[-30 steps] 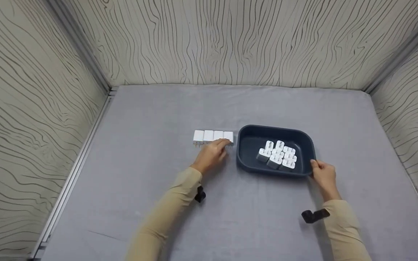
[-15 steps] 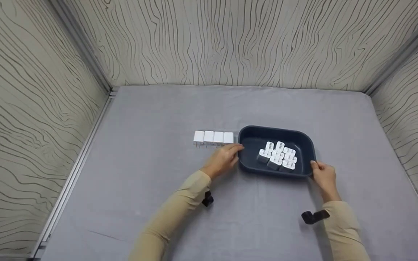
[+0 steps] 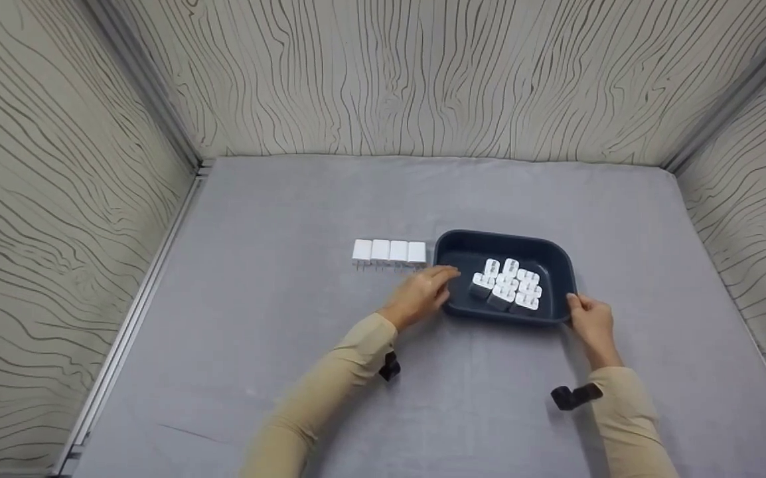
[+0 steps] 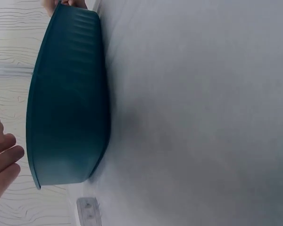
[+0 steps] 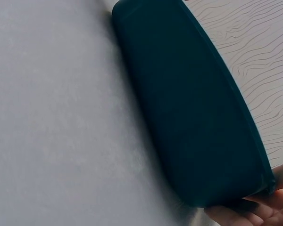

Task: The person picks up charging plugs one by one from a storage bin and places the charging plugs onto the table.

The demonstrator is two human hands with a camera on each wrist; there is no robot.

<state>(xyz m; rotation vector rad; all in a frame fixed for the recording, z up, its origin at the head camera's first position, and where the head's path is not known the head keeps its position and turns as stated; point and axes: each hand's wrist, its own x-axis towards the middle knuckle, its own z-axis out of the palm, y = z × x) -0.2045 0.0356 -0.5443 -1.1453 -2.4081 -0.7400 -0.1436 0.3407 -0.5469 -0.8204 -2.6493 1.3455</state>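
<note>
Head view, right hand (image 3: 593, 325): thumb and fingers were closed around the near right corner of a dark blue, rounded rectangular, plastic-looking tray (image 3: 559, 265), pinching its rim.
Head view, left hand (image 3: 419, 295): the fingers were loosely extended over the tray's left rim, fingertips above the inside; nothing showed in their hold.
Head view, tray: it sat between the two hands, stretching leftward from the right hand's grip.
Head view, tray's load: a cluster of small white rectangular blocks with dark grey sides (image 3: 506, 285) lay inside, left of the right hand's grip and to the right of the left fingertips, well apart from them.
Head view, outside blocks: a row of four white rectangular blocks with thin metal prongs (image 3: 389, 251) lay just beyond the left hand, on a grey cloth (image 3: 277, 299).
Left wrist view, left hand: its fingers were slightly bent near the tray's upper edge, with a gap showing between them and the rim; the right hand was at the tray's far end.
Right wrist view, right hand: thumb and fingers clasped the tray's corner at the rim, some fingertips under it; the tray's outer wall rose up and away from that grip.
</note>
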